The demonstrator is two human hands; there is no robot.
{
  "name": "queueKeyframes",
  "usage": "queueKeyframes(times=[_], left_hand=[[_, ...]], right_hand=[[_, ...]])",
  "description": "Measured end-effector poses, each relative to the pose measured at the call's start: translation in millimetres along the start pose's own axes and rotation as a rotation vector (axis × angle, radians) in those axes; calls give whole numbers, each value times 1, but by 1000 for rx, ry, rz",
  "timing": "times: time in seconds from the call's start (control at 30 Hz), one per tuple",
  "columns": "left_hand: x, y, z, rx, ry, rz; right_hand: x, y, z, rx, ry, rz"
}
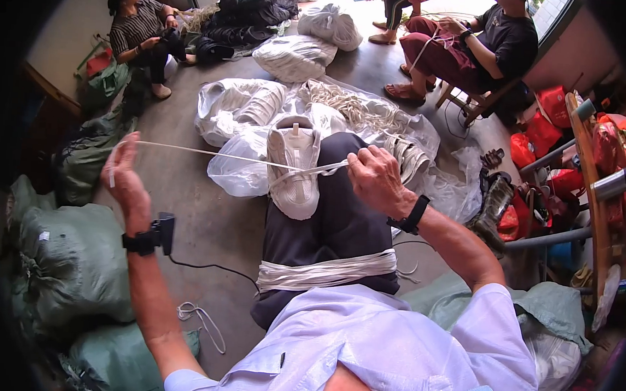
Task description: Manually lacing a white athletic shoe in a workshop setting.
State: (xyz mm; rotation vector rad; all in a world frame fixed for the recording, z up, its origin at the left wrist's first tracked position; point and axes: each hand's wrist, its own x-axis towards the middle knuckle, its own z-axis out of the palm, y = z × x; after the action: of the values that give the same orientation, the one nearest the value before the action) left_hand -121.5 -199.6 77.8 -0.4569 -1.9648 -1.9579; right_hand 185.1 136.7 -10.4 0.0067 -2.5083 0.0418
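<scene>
A white sneaker (295,194) rests on my dark-trousered thigh, its toe pointing toward me. One white shoelace (213,151) runs taut from the shoe's front out to the left, where my left hand (125,175) grips it with raised fingers. A short end of lace hangs by that palm. On the other side, my right hand (379,176) is closed on the lace's other stretch, pulled up close to the shoe. A bundle of white laces (327,268) lies across both my thighs.
Beyond my knees, clear plastic bags (240,167) hold white shoes and a heap of laces (360,109). Green sacks (73,254) stand at left. A wooden rack (589,189) with red bags is at right. Other people sit farther off. A cable (210,265) runs from my left wrist.
</scene>
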Motion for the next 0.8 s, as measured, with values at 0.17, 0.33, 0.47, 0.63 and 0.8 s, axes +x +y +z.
queueKeyframes(times=[0.17, 0.33, 0.47, 0.63, 0.8], left_hand=[[86, 19, -126, 82, 132, -2], [135, 61, -212, 156, 193, 42], [173, 93, -278, 134, 224, 14], [195, 162, -315, 200, 199, 84], [128, 204, -210, 325, 114, 582]], right_hand=[[8, -15, 17, 71, 38, 61], [20, -31, 30, 197, -75, 81], [25, -30, 34, 228, -117, 93], [25, -34, 42, 420, -150, -33], [23, -28, 37, 460, -188, 23]])
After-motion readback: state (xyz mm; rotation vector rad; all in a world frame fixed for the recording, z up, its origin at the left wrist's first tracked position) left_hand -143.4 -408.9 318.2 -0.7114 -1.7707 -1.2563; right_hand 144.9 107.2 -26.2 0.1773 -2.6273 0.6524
